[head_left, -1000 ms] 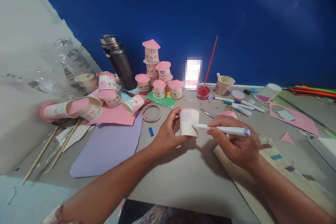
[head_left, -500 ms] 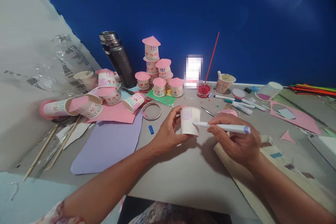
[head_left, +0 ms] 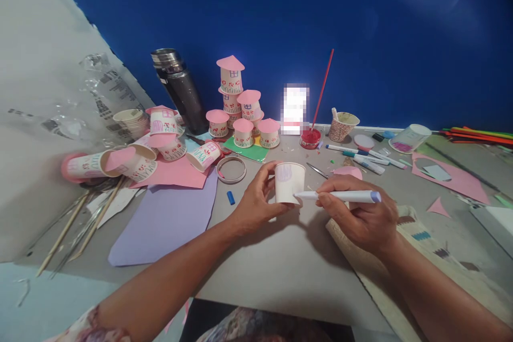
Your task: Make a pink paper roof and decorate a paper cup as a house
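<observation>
Blue wall [head_left: 256, 10] at the back, gray desk [head_left: 256, 272] in front of it, cluttered along the rear and both sides. Head view: left hand [head_left: 258, 192] pinches a white paper cup [head_left: 289, 186], thumb along the bottom edge, fingers curled round its left side up near the rim. Cup is off the desk, front and center, rim up; pale purple patch [head_left: 285, 173] on its wall, upper left. Right hand [head_left: 360, 219] has a white marker [head_left: 348, 196] with a purple end pinched between thumb and fingers, roughly level, tip aimed left at the lower right of the cup wall. Tip looks to be on the wall; can't confirm contact. Just behind the cup: pointed metal blade [head_left: 316, 170]. To its left, tape roll [head_left: 231, 180], with a small blue cap [head_left: 230, 197] just in front of the roll. Back center: decorated cups [head_left: 231, 80] with pink paper roofs, some stacked as a tower, two front ones on a green sheet [head_left: 252, 153]. Dark flask [head_left: 182, 91] left of them. Purple sheet [head_left: 168, 230] lies left of the hands. Right of the tower: bright pixelated rectangle [head_left: 295, 109], red pot [head_left: 310, 141] with a red stick [head_left: 323, 88] standing in it, patterned cup [head_left: 341, 129], then loose markers [head_left: 371, 159]. Cloth [head_left: 372, 272] under the right forearm.
</observation>
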`<state>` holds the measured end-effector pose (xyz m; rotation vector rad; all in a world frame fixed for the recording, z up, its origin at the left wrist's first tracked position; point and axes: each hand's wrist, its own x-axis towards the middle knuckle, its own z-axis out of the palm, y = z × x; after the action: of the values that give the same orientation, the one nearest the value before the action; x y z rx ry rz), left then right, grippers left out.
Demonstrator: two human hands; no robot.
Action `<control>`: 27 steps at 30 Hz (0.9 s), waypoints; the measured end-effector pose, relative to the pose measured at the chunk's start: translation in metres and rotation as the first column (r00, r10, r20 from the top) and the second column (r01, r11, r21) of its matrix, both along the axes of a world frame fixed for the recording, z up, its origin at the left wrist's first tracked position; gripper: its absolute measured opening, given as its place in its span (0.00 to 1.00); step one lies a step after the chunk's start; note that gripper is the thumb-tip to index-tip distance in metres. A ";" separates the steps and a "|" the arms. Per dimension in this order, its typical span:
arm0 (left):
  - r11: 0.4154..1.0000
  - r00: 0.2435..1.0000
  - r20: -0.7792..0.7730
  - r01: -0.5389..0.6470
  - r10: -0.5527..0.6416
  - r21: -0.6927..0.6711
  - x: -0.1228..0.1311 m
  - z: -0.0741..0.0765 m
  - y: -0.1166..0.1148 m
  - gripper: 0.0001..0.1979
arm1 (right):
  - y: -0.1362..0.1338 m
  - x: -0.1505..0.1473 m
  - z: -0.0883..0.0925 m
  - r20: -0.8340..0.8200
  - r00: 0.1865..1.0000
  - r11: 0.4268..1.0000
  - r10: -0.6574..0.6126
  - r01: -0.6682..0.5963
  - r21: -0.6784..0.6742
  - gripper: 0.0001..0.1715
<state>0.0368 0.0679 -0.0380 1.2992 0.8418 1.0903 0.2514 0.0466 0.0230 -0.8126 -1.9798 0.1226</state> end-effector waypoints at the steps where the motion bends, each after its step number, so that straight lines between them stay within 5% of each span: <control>1: 1.000 1.000 0.005 0.003 -0.003 -0.001 0.000 0.000 0.000 0.41 | 0.000 0.000 -0.001 -0.009 1.000 1.000 -0.006 0.006 0.001 0.11; 9: 0.999 0.999 0.032 0.039 -0.039 0.001 0.001 0.002 -0.003 0.40 | 0.002 0.000 -0.005 -0.035 0.997 0.997 -0.071 0.072 0.011 0.10; 27: 0.999 0.999 0.030 0.023 -0.022 -0.029 0.001 0.004 -0.001 0.40 | -0.002 -0.002 0.005 -0.012 1.000 1.000 0.019 -0.019 0.014 0.11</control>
<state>0.0378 0.0665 -0.0341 1.2621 0.8165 1.0737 0.2499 0.0450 0.0283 -0.7826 -1.9754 0.1249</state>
